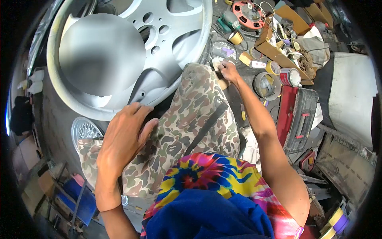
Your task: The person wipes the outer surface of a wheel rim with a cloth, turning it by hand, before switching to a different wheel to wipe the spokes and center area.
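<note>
A large grey primed alloy wheel (175, 28) leans against my camouflage-trousered knee (191, 107). My left hand (123, 135) lies flat on the wheel's lower rim, fingers spread, holding nothing. My right hand (229, 71) reaches forward past the knee and pinches a small pale piece, likely sandpaper (217, 62), close to the floor by the wheel's right edge.
Ahead lie tape rolls (235, 38), a tin can (290, 76), a round container (266, 85), an orange cable reel (248, 14) and cardboard strips (278, 55). A red toolbox (298, 115) sits right. A mesh-spoked wheel (83, 129) lies lower left.
</note>
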Tool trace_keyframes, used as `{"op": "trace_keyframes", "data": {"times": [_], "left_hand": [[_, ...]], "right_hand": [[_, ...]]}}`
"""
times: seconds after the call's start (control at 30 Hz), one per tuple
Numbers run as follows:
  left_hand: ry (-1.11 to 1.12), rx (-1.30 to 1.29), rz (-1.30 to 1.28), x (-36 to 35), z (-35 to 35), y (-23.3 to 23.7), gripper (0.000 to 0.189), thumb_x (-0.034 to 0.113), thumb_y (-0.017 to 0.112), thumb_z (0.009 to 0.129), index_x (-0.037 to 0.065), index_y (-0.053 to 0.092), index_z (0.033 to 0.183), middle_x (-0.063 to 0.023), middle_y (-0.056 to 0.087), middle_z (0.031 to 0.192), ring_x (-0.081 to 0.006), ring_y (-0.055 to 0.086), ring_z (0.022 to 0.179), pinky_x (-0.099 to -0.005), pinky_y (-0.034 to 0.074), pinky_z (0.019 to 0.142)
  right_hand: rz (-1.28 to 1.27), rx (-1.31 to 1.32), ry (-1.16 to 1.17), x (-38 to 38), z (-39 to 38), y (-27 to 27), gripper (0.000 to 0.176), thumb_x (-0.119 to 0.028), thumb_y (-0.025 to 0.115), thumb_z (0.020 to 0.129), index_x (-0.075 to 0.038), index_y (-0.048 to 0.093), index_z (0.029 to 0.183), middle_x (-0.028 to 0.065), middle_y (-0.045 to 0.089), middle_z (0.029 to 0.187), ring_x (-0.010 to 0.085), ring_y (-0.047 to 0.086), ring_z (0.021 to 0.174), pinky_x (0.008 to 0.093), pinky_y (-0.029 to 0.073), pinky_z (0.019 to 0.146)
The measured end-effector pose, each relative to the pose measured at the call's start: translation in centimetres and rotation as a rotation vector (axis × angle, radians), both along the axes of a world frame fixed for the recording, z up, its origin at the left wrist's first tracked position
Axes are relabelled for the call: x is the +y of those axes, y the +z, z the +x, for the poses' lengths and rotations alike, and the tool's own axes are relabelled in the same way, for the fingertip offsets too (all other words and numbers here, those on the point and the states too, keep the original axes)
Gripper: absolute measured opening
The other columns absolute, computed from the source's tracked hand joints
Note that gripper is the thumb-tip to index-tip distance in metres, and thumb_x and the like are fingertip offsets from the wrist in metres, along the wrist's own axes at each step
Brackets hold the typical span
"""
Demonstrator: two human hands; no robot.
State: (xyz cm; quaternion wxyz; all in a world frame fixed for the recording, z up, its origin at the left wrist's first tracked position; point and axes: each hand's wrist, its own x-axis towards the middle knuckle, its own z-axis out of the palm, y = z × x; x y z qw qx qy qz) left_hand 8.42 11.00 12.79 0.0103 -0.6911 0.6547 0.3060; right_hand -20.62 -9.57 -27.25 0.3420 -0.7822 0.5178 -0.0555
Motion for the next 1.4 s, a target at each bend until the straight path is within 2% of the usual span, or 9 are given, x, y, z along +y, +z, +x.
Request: {"op": "trace_keyframes", "data": {"times": [0.07,0.17,0.4,0.8,1.07,1.13,1.17,1.23,1.4], "left_hand": [[-0.011,-0.013,-0.009,-0.2,-0.3,0.6,0.03,0.024,0.065,0.097,0.003,0.067,0.118,-0.0196,0.066,0.11,-0.0403,0.063,0.103,-0.0458,0.05,0.089],[-0.058,-0.023,-0.007,-0.8,-0.8,1.1,0.029,0.025,0.065,0.098,0.003,0.067,0.117,-0.0194,0.066,0.108,-0.0403,0.063,0.102,-0.0464,0.05,0.088],[-0.146,-0.023,-0.078,-1.1,-1.0,0.1,0.03,0.026,0.066,0.097,0.003,0.067,0.116,-0.0209,0.067,0.108,-0.0414,0.064,0.102,-0.0474,0.051,0.089],[-0.242,0.02,-0.075,-1.5,-1.2,-2.7,0.027,0.025,0.064,0.097,0.003,0.068,0.112,-0.0207,0.066,0.107,-0.0412,0.063,0.102,-0.0485,0.05,0.087],[-0.057,0.058,-0.135,-3.9,-1.4,-3.3,0.028,0.03,0.067,0.095,0.004,0.071,0.105,-0.0187,0.069,0.078,-0.041,0.066,0.073,-0.0475,0.052,0.071],[0.051,0.259,-0.251,-4.1,-1.8,-3.3,0.026,0.029,0.069,0.095,0.005,0.072,0.103,-0.0172,0.069,0.078,-0.031,0.066,0.067,-0.0411,0.051,0.067],[0.058,0.252,-0.251,-4.2,-2.0,-3.3,0.026,0.029,0.069,0.095,0.005,0.072,0.103,-0.0172,0.069,0.078,-0.031,0.066,0.067,-0.0411,0.051,0.067],[0.096,0.512,-0.116,-4.5,-2.0,-3.1,0.022,0.025,0.071,0.095,0.003,0.072,0.1,-0.0142,0.068,0.075,-0.0183,0.062,0.064,-0.0351,0.049,0.064],[0.08,0.655,-0.019,-4.4,-1.4,-4.7,0.015,0.015,0.069,0.097,0.0,0.071,0.1,-0.0076,0.069,0.076,-0.0116,0.06,0.068,-0.0309,0.05,0.065]], "right_hand": [[0.556,-0.38,-0.285,1.6,-0.7,2.4,0.025,-0.018,0.056,0.104,0.002,0.07,0.102,0.0132,0.074,0.088,0.0221,0.072,0.076,0.0342,0.057,0.073],[0.753,-0.605,-0.383,3.5,-1.9,5.2,0.018,-0.013,0.058,0.104,0.002,0.067,0.109,0.0095,0.073,0.089,0.0141,0.071,0.079,0.0274,0.057,0.069],[0.71,-0.788,-0.564,6.2,-2.4,8.0,0.019,-0.011,0.065,0.101,0.004,0.066,0.112,0.012,0.074,0.091,0.0179,0.073,0.081,0.0303,0.061,0.074],[0.46,-0.993,-0.421,6.8,-0.4,15.5,0.017,-0.02,0.059,0.106,-0.003,0.058,0.106,0.0138,0.072,0.101,0.0172,0.07,0.085,0.0314,0.059,0.078],[0.71,-1.203,-0.257,8.4,2.8,20.6,0.012,-0.015,0.067,0.101,-0.003,0.066,0.102,0.0083,0.073,0.096,0.0104,0.065,0.078,0.0266,0.054,0.072],[0.699,-1.079,-0.097,9.1,3.3,21.8,0.011,-0.013,0.07,0.099,-0.004,0.067,0.102,0.0047,0.072,0.092,0.0077,0.063,0.077,0.0235,0.051,0.07],[0.701,-1.043,-0.074,9.8,3.6,22.9,0.012,-0.014,0.074,0.096,-0.005,0.068,0.102,0.0019,0.071,0.089,0.0059,0.061,0.076,0.0214,0.049,0.068],[0.727,-1.063,0.01,10.9,4.2,24.2,0.014,-0.015,0.076,0.095,-0.006,0.065,0.096,0.0,0.07,0.086,0.0054,0.061,0.074,0.0204,0.048,0.066],[0.951,-1.127,0.046,12.6,5.2,25.6,0.015,-0.019,0.071,0.099,-0.008,0.06,0.1,0.0009,0.067,0.087,0.0074,0.061,0.073,0.0233,0.049,0.066]]}}
